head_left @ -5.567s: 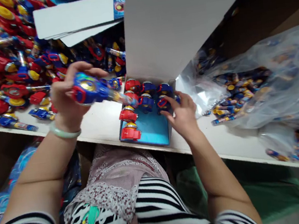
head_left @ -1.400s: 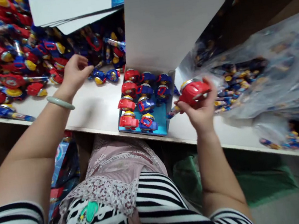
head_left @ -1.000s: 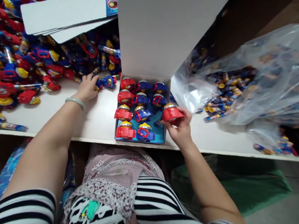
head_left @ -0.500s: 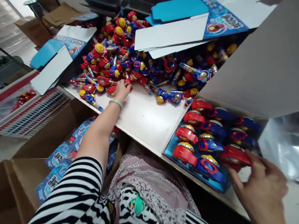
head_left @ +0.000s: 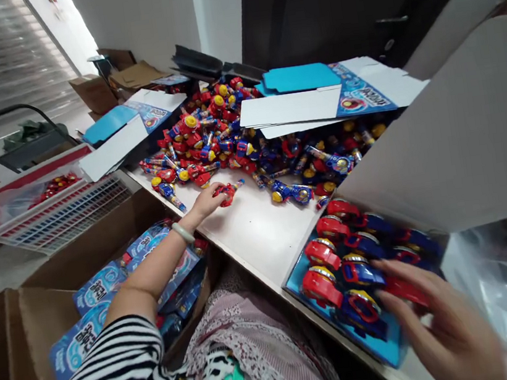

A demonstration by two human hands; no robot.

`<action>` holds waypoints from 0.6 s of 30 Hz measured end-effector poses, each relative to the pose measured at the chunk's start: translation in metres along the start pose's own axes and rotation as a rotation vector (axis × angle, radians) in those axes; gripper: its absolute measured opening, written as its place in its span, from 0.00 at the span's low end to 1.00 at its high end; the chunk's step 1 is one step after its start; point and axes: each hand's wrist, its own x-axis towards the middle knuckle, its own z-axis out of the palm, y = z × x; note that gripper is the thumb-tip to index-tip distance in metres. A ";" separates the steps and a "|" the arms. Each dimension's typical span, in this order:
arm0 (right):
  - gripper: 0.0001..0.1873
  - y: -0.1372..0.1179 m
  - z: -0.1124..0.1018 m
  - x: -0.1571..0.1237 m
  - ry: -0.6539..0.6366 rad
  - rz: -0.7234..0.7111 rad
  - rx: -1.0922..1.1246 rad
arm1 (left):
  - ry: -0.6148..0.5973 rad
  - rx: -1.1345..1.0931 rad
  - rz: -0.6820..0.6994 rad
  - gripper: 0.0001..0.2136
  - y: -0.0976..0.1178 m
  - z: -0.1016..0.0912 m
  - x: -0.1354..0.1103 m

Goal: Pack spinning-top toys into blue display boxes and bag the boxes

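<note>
My left hand [head_left: 205, 201] reaches out to the near edge of the toy pile [head_left: 246, 138], its fingers closed on a small red toy [head_left: 226, 191] lying on the white table [head_left: 254, 233]. My right hand [head_left: 442, 327] is blurred at the lower right. Its fingers and thumb rest around a red round toy [head_left: 407, 291] at the near right of the open blue display box [head_left: 389, 350]. Rows of red and blue toys [head_left: 336, 247] fill that box. The box's grey lid [head_left: 452, 139] stands open behind it.
Flat folded cartons [head_left: 298, 106] lie on the pile at the back. A cardboard box with blue packets [head_left: 94, 292] stands at my left, and a white basket [head_left: 50, 207] sits beyond it. A clear plastic bag [head_left: 502, 269] lies right of the display box.
My right hand brought the red toy from the air down into the box's near right corner. My left hand slid left along the pile and closed on a red toy. The view swung left.
</note>
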 end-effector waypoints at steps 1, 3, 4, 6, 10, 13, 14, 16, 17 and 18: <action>0.23 -0.013 0.009 0.025 -0.031 -0.132 0.022 | -0.057 -0.010 0.116 0.13 0.019 -0.007 -0.013; 0.29 -0.041 0.026 0.071 -0.047 -0.340 -0.025 | -0.236 -0.027 0.421 0.17 0.068 -0.017 -0.038; 0.34 -0.053 0.032 0.089 -0.076 -0.376 -0.049 | -0.319 -0.032 0.546 0.18 0.095 -0.020 -0.049; 0.41 -0.071 0.034 0.108 -0.097 -0.331 -0.025 | -0.375 -0.074 0.680 0.18 0.143 -0.020 -0.067; 0.53 -0.070 -0.010 0.078 -0.007 -0.110 0.202 | -0.312 -0.359 0.840 0.22 0.181 -0.002 -0.083; 0.43 -0.047 -0.045 0.011 0.302 0.052 0.090 | -0.322 -0.400 0.910 0.21 0.163 0.032 -0.082; 0.39 -0.037 -0.048 -0.013 0.406 0.100 0.018 | -0.349 -0.331 0.947 0.17 0.154 0.047 -0.083; 0.36 -0.014 -0.039 -0.060 0.538 0.189 -0.057 | -0.433 -0.154 1.068 0.10 0.142 0.078 -0.090; 0.34 -0.003 -0.028 -0.080 0.576 0.238 -0.050 | -0.475 -0.073 1.134 0.10 0.139 0.092 -0.096; 0.33 0.007 -0.014 -0.096 0.599 0.288 -0.034 | -0.500 -0.004 1.193 0.11 0.138 0.105 -0.102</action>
